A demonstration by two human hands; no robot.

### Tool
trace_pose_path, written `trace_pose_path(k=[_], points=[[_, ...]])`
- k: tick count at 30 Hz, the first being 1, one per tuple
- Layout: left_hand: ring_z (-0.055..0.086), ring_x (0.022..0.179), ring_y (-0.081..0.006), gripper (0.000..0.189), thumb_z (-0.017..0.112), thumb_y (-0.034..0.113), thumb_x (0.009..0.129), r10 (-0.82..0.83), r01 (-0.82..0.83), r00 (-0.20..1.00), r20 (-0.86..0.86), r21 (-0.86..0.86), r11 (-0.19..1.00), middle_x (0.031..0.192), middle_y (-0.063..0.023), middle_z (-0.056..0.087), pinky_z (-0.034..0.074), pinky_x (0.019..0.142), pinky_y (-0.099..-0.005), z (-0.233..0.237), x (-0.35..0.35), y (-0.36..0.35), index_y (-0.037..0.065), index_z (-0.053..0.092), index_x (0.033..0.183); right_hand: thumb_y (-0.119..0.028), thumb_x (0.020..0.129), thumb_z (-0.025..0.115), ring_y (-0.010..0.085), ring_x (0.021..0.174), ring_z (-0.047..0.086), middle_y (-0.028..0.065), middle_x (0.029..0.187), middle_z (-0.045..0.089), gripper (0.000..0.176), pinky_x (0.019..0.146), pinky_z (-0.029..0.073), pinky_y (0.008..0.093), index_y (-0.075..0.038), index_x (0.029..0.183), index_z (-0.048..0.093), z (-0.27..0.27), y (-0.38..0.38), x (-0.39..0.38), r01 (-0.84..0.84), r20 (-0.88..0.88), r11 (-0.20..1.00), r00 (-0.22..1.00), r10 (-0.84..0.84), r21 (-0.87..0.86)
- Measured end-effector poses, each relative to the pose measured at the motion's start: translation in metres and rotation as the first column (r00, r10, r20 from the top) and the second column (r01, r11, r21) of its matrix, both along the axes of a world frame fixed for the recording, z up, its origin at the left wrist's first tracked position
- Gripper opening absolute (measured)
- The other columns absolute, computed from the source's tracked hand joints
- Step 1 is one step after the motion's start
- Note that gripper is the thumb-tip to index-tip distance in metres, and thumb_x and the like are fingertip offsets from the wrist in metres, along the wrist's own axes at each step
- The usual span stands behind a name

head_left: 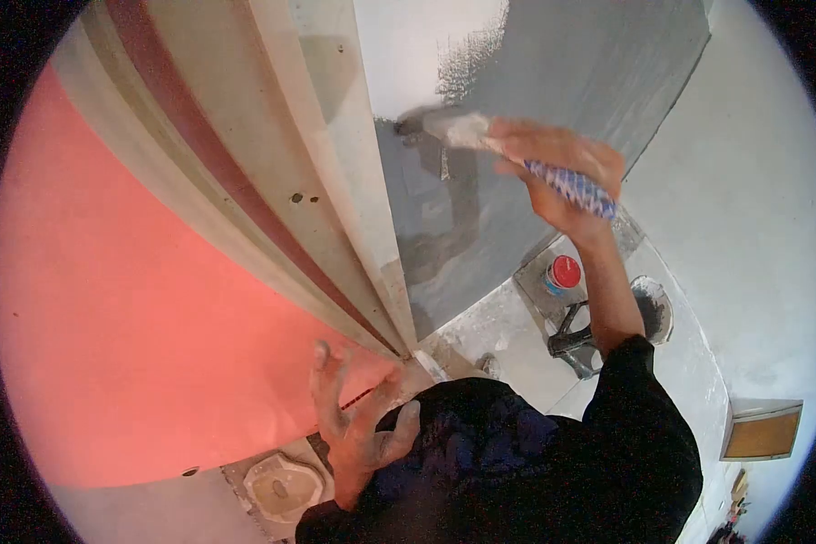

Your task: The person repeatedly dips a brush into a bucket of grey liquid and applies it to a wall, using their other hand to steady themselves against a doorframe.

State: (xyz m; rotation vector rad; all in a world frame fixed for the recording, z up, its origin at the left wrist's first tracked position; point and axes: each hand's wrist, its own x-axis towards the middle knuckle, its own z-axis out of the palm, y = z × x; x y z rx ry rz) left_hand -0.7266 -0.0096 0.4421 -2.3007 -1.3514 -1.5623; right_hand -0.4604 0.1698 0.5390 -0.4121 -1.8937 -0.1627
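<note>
My right hand (558, 154) is raised at the wall and grips a paintbrush (470, 132), slightly blurred, with a blue-and-white patterned handle. The brush head reaches left, at the wall beside the door frame, where its contact cannot be judged exactly. Grey paint (553, 63) covers most of that wall, and a white patch (408, 45) with a ragged edge shows at the top. Low on the left, my left hand (358, 426) has its fingers spread with nothing in them. It is in front of a pink door (154, 317).
The pale door frame (335, 163) runs down beside the wall. Below my right arm are a red-lidded can (565, 272), a dark stool (568, 343) and a bucket (664, 313). A squat toilet (283, 488) lies at the lower left. A framed opening (763, 431) shows at the right.
</note>
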Motion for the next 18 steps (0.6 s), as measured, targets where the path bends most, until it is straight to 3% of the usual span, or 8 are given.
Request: trace_pose_path(k=[3, 6, 7, 10, 13, 16, 18], points=[[0.029, 0.138, -0.0515, 0.046, 0.071, 0.028, 0.083, 0.054, -0.062, 0.994, -0.093, -0.086, 0.994, 0.148, -0.0308, 0.031, 0.029, 0.109, -0.0622, 0.008, 0.001, 0.007, 0.01, 0.057, 0.123, 0.005, 0.068, 0.071, 0.0272, 0.097, 0.071, 0.0114, 0.104, 0.073, 0.034, 0.079, 0.058, 0.034, -0.006, 0.1, 0.072, -0.031, -0.019, 0.015, 0.007, 0.074, 0.994, 0.997, 0.001, -0.109], [0.025, 0.14, -0.0526, 0.058, 0.079, 0.024, 0.072, 0.078, -0.081, 0.996, -0.048, -0.062, 0.995, 0.151, -0.0294, 0.027, 0.027, 0.11, -0.0628, -0.001, 0.005, 0.021, 0.014, 0.061, 0.126, 0.002, 0.067, 0.07, 0.028, 0.096, 0.071, 0.0114, 0.104, 0.073, 0.036, 0.08, 0.058, 0.0355, -0.007, 0.102, 0.072, -0.055, -0.018, 0.018, 0.079, 0.206, 0.965, 0.978, -0.027, -0.249], [0.023, 0.14, -0.0524, 0.061, 0.077, 0.024, 0.074, 0.117, -0.122, 0.991, -0.061, -0.083, 0.989, 0.151, -0.0297, 0.026, 0.027, 0.11, -0.0616, -0.001, 0.007, 0.024, 0.013, 0.056, 0.13, 0.002, 0.066, 0.069, 0.0282, 0.095, 0.071, 0.0115, 0.104, 0.073, 0.037, 0.08, 0.058, 0.0358, -0.007, 0.102, 0.072, -0.057, -0.017, 0.017, 0.121, 0.251, 0.949, 0.967, -0.046, -0.293], [0.018, 0.142, -0.0521, 0.069, 0.075, 0.026, 0.078, 0.213, -0.228, 0.97, -0.113, -0.14, 0.964, 0.153, -0.0306, 0.022, 0.028, 0.11, -0.0594, -0.001, 0.013, 0.031, 0.011, 0.046, 0.139, 0.014, 0.071, 0.064, 0.0268, 0.096, 0.071, 0.0121, 0.099, 0.073, 0.03, 0.083, 0.058, 0.0348, -0.003, 0.093, 0.072, -0.047, 0.004, 0.018, 0.119, 0.208, 0.961, 0.976, -0.067, -0.249], [0.017, 0.142, -0.0527, 0.072, 0.075, 0.027, 0.077, 0.257, -0.272, 0.96, -0.113, -0.149, 0.951, 0.153, -0.0317, 0.019, 0.026, 0.111, -0.0599, 0.002, 0.016, 0.039, 0.011, 0.045, 0.14, 0.003, 0.068, 0.068, 0.0262, 0.094, 0.072, 0.0125, 0.1, 0.073, 0.036, 0.081, 0.057, 0.0351, -0.008, 0.103, 0.071, -0.012, 0.023, 0.023, -0.011, 0.041, 0.995, 0.999, 0.016, -0.104], [0.016, 0.142, -0.0533, 0.074, 0.076, 0.027, 0.077, 0.271, -0.284, 0.957, -0.103, -0.149, 0.947, 0.153, -0.0329, 0.017, 0.025, 0.111, -0.0604, 0.002, 0.019, 0.041, 0.011, 0.043, 0.142, 0.002, 0.069, 0.069, 0.0252, 0.093, 0.072, 0.0114, 0.097, 0.073, 0.034, 0.081, 0.057, 0.0354, -0.009, 0.101, 0.071, 0.013, 0.009, 0.022, 0.035, -0.009, 0.999, 0.999, -0.034, 0.022], [0.015, 0.142, -0.0537, 0.076, 0.077, 0.028, 0.077, 0.279, -0.291, 0.955, -0.097, -0.15, 0.945, 0.153, -0.0336, 0.016, 0.024, 0.111, -0.0608, 0.001, 0.018, 0.042, 0.01, 0.042, 0.142, -0.001, 0.07, 0.072, 0.0255, 0.092, 0.072, 0.0108, 0.099, 0.073, 0.032, 0.079, 0.057, 0.0351, -0.009, 0.101, 0.072, -0.015, 0.004, 0.035, -0.064, 0.027, 0.996, 0.997, 0.066, -0.066]])
